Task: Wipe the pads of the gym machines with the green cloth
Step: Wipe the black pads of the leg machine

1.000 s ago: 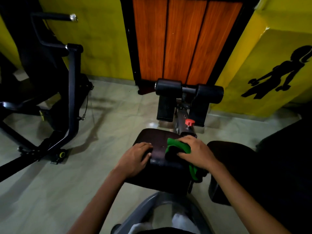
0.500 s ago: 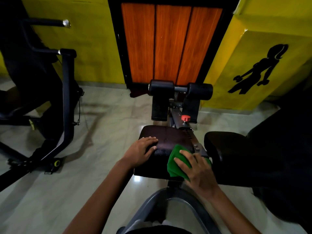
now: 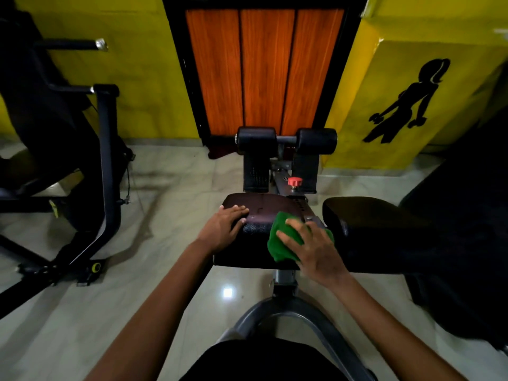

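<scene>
- The right hand lies on the green cloth, with fingers spread and pressing it flat on the right near corner of the dark pad.
- The left hand rests open on the left side of the same pad, fingers straight, holding nothing; I think it steadies the pad.
- To do this step well, I would keep the palm flat, so that the whole cloth touches the pad, and go in long strokes from the far edge to the near edge.
- The left part under the left hand seems not yet wiped, so the hand should give place.
- The second pad, just beside on the right, and the two rollers behind probably wait for their turn.
</scene>
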Demonstrator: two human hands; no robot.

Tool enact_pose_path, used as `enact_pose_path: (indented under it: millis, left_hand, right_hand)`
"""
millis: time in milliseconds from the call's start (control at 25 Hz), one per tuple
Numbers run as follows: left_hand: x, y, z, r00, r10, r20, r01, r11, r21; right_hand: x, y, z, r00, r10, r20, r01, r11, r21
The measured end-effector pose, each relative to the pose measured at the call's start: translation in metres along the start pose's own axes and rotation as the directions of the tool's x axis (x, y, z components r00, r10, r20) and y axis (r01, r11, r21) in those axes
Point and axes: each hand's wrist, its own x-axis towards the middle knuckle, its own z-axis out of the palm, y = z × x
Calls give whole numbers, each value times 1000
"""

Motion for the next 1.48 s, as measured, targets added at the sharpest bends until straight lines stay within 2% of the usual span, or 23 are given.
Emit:
enact_pose_path:
  millis: [40, 80, 160, 240, 320, 360, 440, 480, 520, 640, 680, 720, 800, 840, 880, 920, 1000, 1040, 1080, 1200, 1240, 1400, 1480]
  left_hand:
    - [0, 1, 0, 1000, -10, -2, 10, 1000, -2]
    - [-1, 0, 1, 1000, -16, 0, 16, 1000, -1]
    - [-1, -1, 2, 1000, -10, 10, 10, 1000, 11]
    - [0, -2, 1, 1000, -11, 9, 10, 1000, 18]
    - [0, -1, 1, 1000, -8, -3, 8, 1000, 21]
    - [0, -1, 1, 1000, -3, -2, 3, 1000, 22]
    - [1, -2, 1, 1000, -6, 3, 6, 1000, 5]
    - [0, -2, 0, 1000, -6, 8, 6, 1000, 1]
    - [0, -2, -2, 1000, -2, 16, 2, 1000, 8]
    - [0, -1, -6, 999, 6, 48, -8, 1000, 24]
    - [0, -2, -6, 998, 6, 56, -7, 1000, 18]
    - [1, -2, -7, 998, 7, 63, -8, 1000, 15]
    - [1, -2, -9, 997, 5, 81, -5, 1000, 5]
    - [2, -3, -11, 996, 2, 93, -2, 1000, -3]
    - [2, -4, -14, 994, 3, 111, -2, 1000, -8]
    - [3, -5, -16, 991, 9, 131, -8, 1000, -8]
    - [4, -5, -19, 987, 21, 158, -21, 1000, 1]
    - [4, -5, -20, 987, 22, 159, -21, 1000, -7]
    - [4, -5, -20, 988, 20, 153, -17, 1000, -22]
    - [3, -2, -22, 988, 4, 154, 10, 996, -88]
    - [3, -4, -24, 986, -2, 164, 20, 994, -106]
    - [6, -10, -29, 977, -5, 211, 33, 992, -126]
    - [7, -13, -30, 977, 3, 213, 27, 991, -135]
  right_hand:
    - [3, -7, 2, 994, 105, -3, -105, 994, 25]
    - [0, -15, 5, 991, 131, 16, -131, 991, 22]
    - [-16, -21, 8, 995, -47, 83, 48, 999, -10]
    - [-19, -7, 3, 952, -286, 107, 293, 955, -51]
    - [-6, 10, -3, 903, -413, 117, 425, 900, -100]
    - [1, 12, -3, 918, -383, 102, 393, 913, -107]
    - [6, 2, 1, 980, -196, 30, 197, 978, -67]
    - [3, -7, 7, 989, -149, 2, 149, 988, -48]
    - [-3, -14, 10, 984, -176, -2, 175, 983, -52]
    - [-3, -9, 6, 907, -418, 47, 421, 904, -77]
    - [3, -7, 2, 900, -433, 54, 436, 896, -84]
    - [11, -7, 1, 922, -386, 39, 387, 918, -83]
    - [20, -18, 7, 989, -150, -18, 149, 988, -44]
    - [21, -28, 12, 998, -63, -18, 63, 998, -14]
    - [17, -37, 15, 998, -59, -6, 59, 998, -2]
    - [13, -41, 15, 989, -145, 23, 145, 989, -8]
    - [11, -33, 9, 922, -379, 77, 382, 924, -29]
    - [15, -27, 6, 893, -438, 104, 444, 895, -40]
    - [21, -24, 4, 896, -428, 115, 436, 899, -52]
    - [32, -43, 13, 994, -110, 26, 110, 994, 11]
    - [28, -54, 18, 997, -76, 2, 76, 997, 24]
    - [20, -60, 14, 935, -354, 21, 354, 935, -17]
    - [34, -60, 10, 961, -275, 33, 275, 961, 1]
